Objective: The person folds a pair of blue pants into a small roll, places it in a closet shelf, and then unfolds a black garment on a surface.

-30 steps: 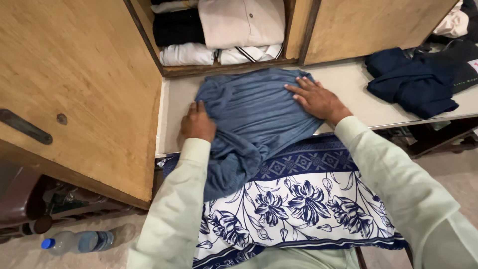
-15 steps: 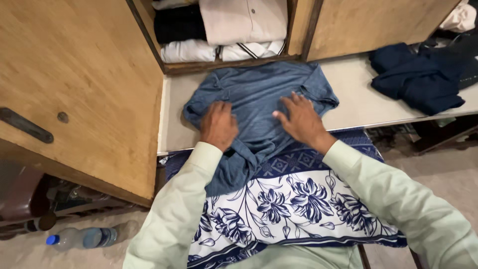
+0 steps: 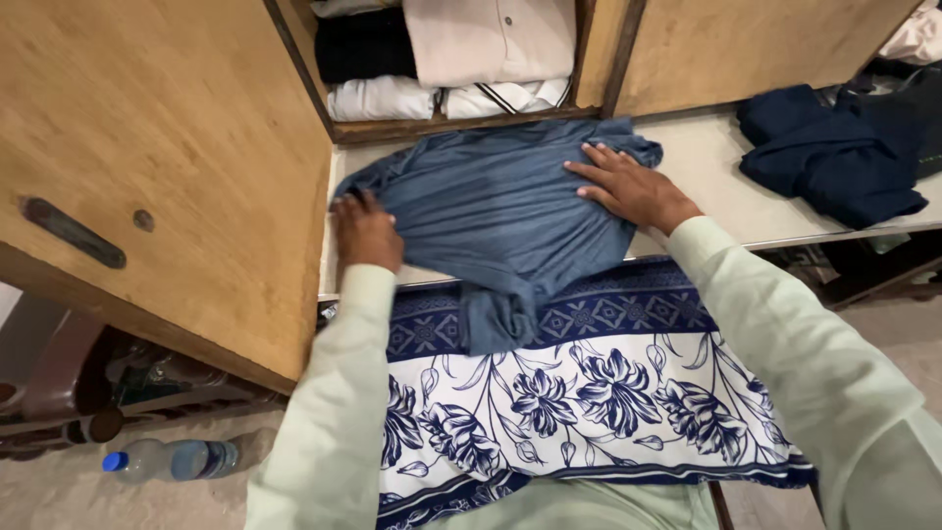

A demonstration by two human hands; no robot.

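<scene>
1. Two hands of ours rest on a blue shirt (image 3: pixel 491 211) spread over the pale shelf (image 3: pixel 706 167) in front of the open cupboard
2. Our left hand (image 3: pixel 365 231) sits at the shirt's left edge, close to the shelf's left end; its fingers are curled at the cloth, but we cannot tell whether they pinch it or only press on it
3. Our right hand (image 3: pixel 628 186) lies flat on the shirt's upper right part, fingers stretched out and slightly spread, palm down, gripping nothing
4. We see the shirt reach from the shelf's back edge, just under the cupboard's opening, to its front edge, where a bunched tail of it hangs over onto the floral cloth (image 3: pixel 589 393)
5. We have that white-and-navy cloth lying below the shelf's front edge, between our pale green sleeves (image 3: pixel 785 334)
6. Folded clothes (image 3: pixel 461 49), white, black and cream, are stacked inside the cupboard just behind the shirt
7. We have the wooden door (image 3: pixel 147 167) standing open at the left, with a dark handle on it
8. Toward the shelf's right end a dark navy heap (image 3: pixel 834 157) lies well apart from the shirt
9. On the floor at lower left a bottle (image 3: pixel 172 458) with a blue cap lies on its side
</scene>
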